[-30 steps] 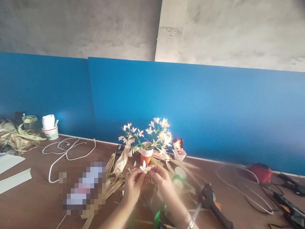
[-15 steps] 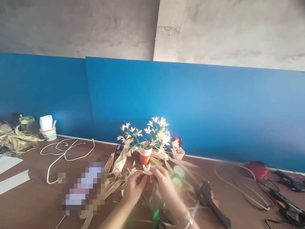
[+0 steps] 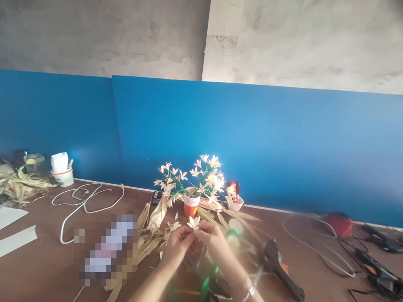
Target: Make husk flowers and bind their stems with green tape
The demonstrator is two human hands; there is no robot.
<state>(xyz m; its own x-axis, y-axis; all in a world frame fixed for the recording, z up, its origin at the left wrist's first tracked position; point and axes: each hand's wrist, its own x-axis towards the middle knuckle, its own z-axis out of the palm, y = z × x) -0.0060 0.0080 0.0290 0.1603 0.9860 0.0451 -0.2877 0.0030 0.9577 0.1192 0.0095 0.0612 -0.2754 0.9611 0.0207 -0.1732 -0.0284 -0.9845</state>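
A small cream husk flower (image 3: 193, 222) sits between my two hands, above the brown table (image 3: 47, 264). My left hand (image 3: 176, 246) pinches it from the left with closed fingers. From the right, my right hand (image 3: 213, 240) pinches it too; a bracelet shows on that wrist. Just behind stands a red paper cup (image 3: 191, 204) holding a bunch of similar flowers (image 3: 195, 174) on green stems. Dry corn husks (image 3: 157, 222) lie around the hands.
A black glue gun (image 3: 277, 264) lies to the right, with cables and a red object (image 3: 341, 224) beyond. White cord (image 3: 85, 201), a white tub (image 3: 62, 176) and more husks lie at the left. A blue board (image 3: 252, 142) backs the table.
Both hands have drawn a little closer together around the small flower and turned it slightly. The view has shifted a little.
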